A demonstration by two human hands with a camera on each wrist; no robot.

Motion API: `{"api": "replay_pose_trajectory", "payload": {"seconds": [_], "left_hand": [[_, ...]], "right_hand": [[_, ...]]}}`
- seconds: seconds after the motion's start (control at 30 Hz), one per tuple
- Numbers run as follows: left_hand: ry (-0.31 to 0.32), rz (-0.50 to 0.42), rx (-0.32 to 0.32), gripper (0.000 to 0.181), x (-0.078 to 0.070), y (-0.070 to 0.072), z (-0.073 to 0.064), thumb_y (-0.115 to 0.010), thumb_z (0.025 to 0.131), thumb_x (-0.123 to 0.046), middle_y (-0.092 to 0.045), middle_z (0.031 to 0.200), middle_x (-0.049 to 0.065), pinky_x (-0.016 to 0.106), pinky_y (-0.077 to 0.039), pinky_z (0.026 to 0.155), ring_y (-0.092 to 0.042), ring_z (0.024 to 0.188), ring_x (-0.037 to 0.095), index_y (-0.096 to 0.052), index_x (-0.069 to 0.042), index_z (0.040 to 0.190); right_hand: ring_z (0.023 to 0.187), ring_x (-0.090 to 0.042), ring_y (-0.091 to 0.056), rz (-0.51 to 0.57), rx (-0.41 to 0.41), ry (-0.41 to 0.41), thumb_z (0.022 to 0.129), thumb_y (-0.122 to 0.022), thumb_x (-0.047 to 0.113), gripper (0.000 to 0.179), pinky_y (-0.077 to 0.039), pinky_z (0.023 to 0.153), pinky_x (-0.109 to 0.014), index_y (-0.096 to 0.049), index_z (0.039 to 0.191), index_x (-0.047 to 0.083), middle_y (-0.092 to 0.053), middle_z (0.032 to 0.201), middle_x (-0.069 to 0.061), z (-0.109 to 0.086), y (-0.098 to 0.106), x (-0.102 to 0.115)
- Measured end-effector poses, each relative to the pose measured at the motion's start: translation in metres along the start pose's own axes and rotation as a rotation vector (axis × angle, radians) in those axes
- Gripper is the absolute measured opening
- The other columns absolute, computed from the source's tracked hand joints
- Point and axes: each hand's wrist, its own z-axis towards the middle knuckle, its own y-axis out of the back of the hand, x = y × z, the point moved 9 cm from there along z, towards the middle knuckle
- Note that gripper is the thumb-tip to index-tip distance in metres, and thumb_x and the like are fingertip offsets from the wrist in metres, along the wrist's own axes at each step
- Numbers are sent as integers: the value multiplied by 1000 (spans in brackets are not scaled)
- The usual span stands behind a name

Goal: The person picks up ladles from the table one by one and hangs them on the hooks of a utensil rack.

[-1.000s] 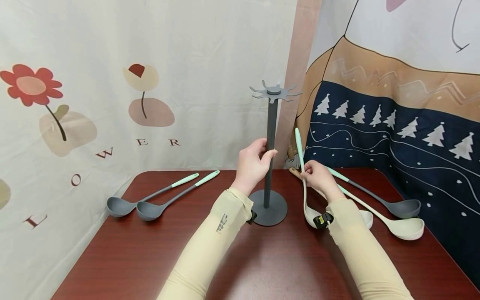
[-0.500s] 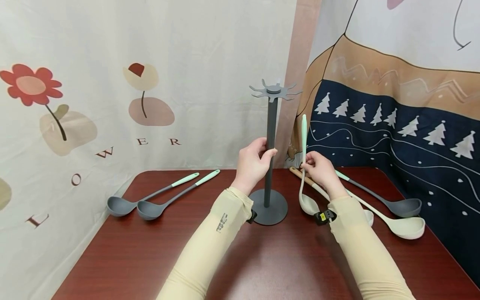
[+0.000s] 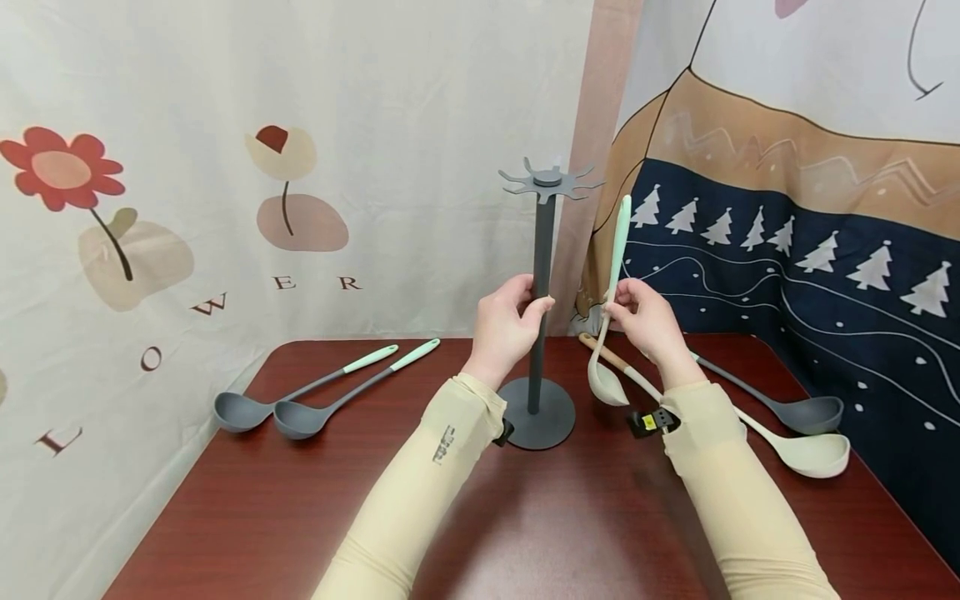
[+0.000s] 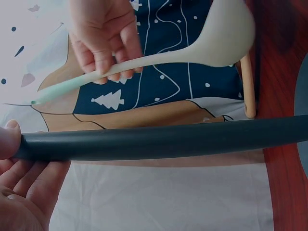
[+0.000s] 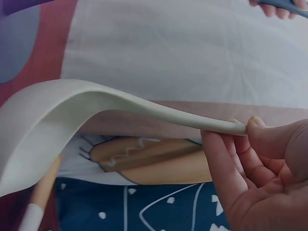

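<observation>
My left hand (image 3: 506,332) grips the dark grey post of an upright rack (image 3: 544,242), with fingers and thumb around it. Curved hooks (image 3: 579,198) spread from the rack's top, and its round base (image 3: 551,429) stands on the table. Beside the post, my right hand (image 3: 651,323) pinches a cream ladle (image 3: 606,387) by its stem, just below the mint-green handle (image 3: 621,237). The ladle is held handle up and bowl down, apart from the rack. In the right wrist view, thumb and fingertips meet on the ladle's stem (image 5: 178,117).
Two grey ladles (image 3: 243,412) with mint handles lie at the table's left. On the right lie another grey ladle (image 3: 812,415), a cream ladle (image 3: 816,457), and a utensil with a wooden-coloured handle (image 3: 606,352), partly hidden by my right arm. Printed curtains stand behind.
My right hand has risen, lifting the cream ladle; its bowl swung left and its handle top went up and right. The left hand stays on the rack's post.
</observation>
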Motion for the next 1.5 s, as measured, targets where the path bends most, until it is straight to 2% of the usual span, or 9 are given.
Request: {"api": "replay_pose_trajectory", "payload": {"seconds": [0.3, 0.77, 0.97, 1.07, 1.13, 1.27, 1.37, 1.5], "left_hand": [[4, -4, 0, 12, 0, 1, 0, -67, 95, -15, -74, 91, 2, 26, -53, 66, -66, 74, 11, -68, -9, 106], [21, -8, 7, 13, 3, -2, 1, -67, 95, -17, -73, 91, 0, 27, -53, 66, -64, 74, 10, -67, -10, 106], [18, 0, 6, 14, 3, -3, 1, -67, 95, -17, -73, 91, 0, 27, -53, 66, -65, 75, 11, -67, -10, 107], [18, 1, 7, 13, 3, -3, 1, -67, 95, -17, -73, 91, 0, 27, -53, 66, -64, 75, 11, -67, -10, 107], [18, 1, 7, 13, 3, -2, 1, -68, 95, -17, -73, 91, 0, 27, -53, 66, -64, 75, 11, -67, -10, 106], [12, 1, 6, 14, 2, -2, 1, -69, 95, -17, -73, 90, 0, 27, -53, 66, -64, 74, 11, -67, -10, 106], [7, -1, 5, 13, 2, -2, 1, -69, 95, -16, -73, 90, 0, 27, -53, 66, -64, 74, 11, -67, -9, 106], [5, 2, 4, 14, 2, -3, 2, -69, 94, -16, -73, 90, 1, 27, -52, 65, -64, 73, 11, -67, -9, 106]], "right_hand": [[96, -32, -64, 30, -56, 80, 98, -59, 3, 19, -55, 82, -40, -54, 114, -7, -60, 104, -21, 0, 10, 24], [90, -23, -63, 35, -101, 125, 98, -61, 7, 22, -55, 79, -29, -57, 117, -3, -61, 103, -17, 4, 14, 42], [90, -24, -63, 38, -110, 147, 99, -61, 8, 22, -56, 77, -24, -58, 118, -3, -61, 103, -16, 4, 15, 49], [91, -28, -64, 26, -110, 156, 99, -60, 8, 22, -56, 77, -25, -58, 118, -2, -61, 103, -16, 4, 15, 53], [90, -30, -64, 20, -108, 166, 99, -60, 8, 22, -57, 79, -30, -58, 118, -2, -62, 102, -16, 4, 15, 56], [86, -27, -64, 12, -104, 182, 99, -61, 8, 22, -57, 81, -37, -59, 118, -3, -63, 102, -17, 4, 14, 61], [85, -24, -63, 5, -101, 181, 98, -61, 7, 22, -57, 78, -30, -59, 118, -3, -63, 103, -17, 4, 12, 63], [87, -27, -63, 2, -90, 180, 98, -61, 5, 21, -54, 74, -22, -59, 118, -3, -63, 103, -18, 5, 10, 64]]}}
